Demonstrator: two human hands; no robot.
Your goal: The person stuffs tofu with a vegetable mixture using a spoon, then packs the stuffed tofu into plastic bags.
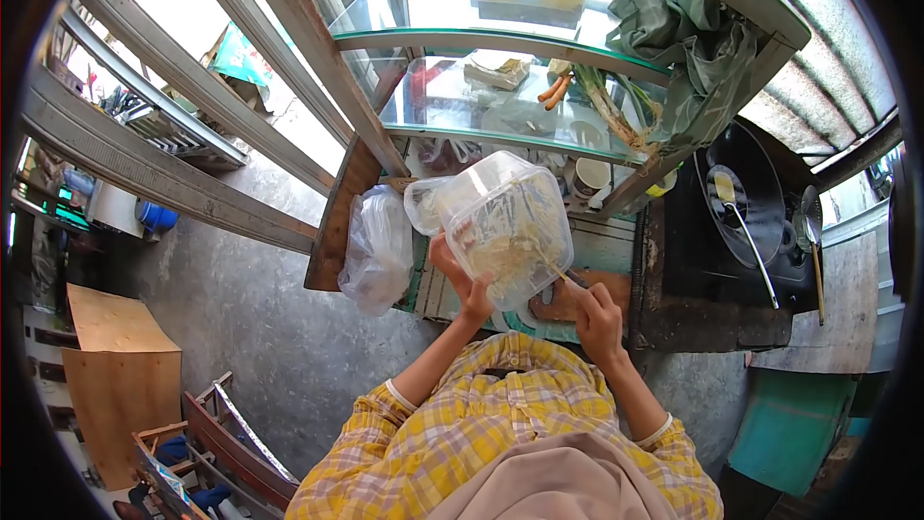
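A clear plastic container (510, 221) with pale, sticky dough-like stuff (505, 255) inside is tilted towards me at the centre. My left hand (464, 279) holds it from the left and below, its fingers partly seen through the plastic. My right hand (597, 320) is closed on the handle of a thin utensil, whose far end reaches into the container at its right side. Just left of the container is a clear round-edged lid or tub (422, 207). Below the container, a brown wooden board (606, 297) lies on the counter.
A plastic bag (375, 246) hangs over the counter's left edge. Beyond stands a glass cabinet (500, 130) with carrots (552, 91) and green onions (606, 106). At right, a black wok (746, 202) with a spatula (756, 241) sits on the stove. A cup (590, 176) stands behind the container.
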